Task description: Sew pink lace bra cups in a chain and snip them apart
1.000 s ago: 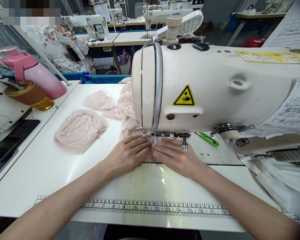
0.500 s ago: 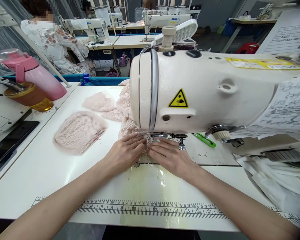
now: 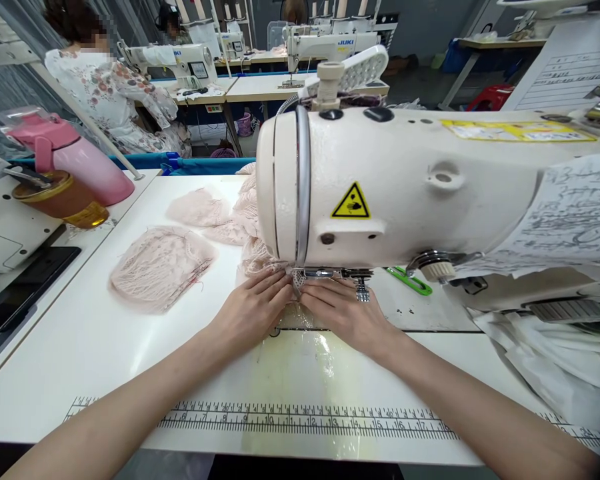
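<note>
My left hand [image 3: 253,308] and my right hand [image 3: 343,310] lie flat side by side on the table, just in front of the presser foot [image 3: 361,291] of a white sewing machine [image 3: 400,187]. Their fingers are stretched out and press down a small piece of pale pink lace [image 3: 296,279] under the machine head. The lace runs back behind the head, where most of it is hidden. The fingertips almost meet at the needle area.
More pink lace pieces [image 3: 160,265] lie to the left on the white table [image 3: 80,333]. A pink bottle [image 3: 75,160] and a brown jar [image 3: 60,197] stand far left. Green snips [image 3: 409,280] lie right of the foot. White fabric is heaped at right. Another person sits at back left.
Both hands stay pressed on the lace at the presser foot, having crept slightly toward the needle. The camera view has tilted a little.
</note>
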{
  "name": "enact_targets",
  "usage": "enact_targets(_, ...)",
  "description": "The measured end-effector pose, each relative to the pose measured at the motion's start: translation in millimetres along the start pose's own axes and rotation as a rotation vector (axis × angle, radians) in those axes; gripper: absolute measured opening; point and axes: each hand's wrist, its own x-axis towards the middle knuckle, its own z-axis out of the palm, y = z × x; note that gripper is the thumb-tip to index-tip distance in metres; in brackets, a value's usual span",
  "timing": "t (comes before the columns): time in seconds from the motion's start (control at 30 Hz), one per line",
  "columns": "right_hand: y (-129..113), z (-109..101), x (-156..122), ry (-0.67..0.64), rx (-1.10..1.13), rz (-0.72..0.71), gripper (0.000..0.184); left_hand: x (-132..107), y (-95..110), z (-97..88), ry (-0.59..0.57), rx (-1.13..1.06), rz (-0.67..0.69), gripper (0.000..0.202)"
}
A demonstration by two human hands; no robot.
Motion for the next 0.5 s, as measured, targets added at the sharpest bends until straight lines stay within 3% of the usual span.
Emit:
enact_targets(0.2,-0.6,-2.5,-0.7,0.050,-0.121,0.043,0.030,2.5,4.9,-0.8,0.013,0.069,0.032,0.034)
enact_targets(0.5,3.9,8.3,-9.9,0.001,-0.196,0.127,0.031,4.8,8.9,0.9,0.032,0.098,0.019,0.033)
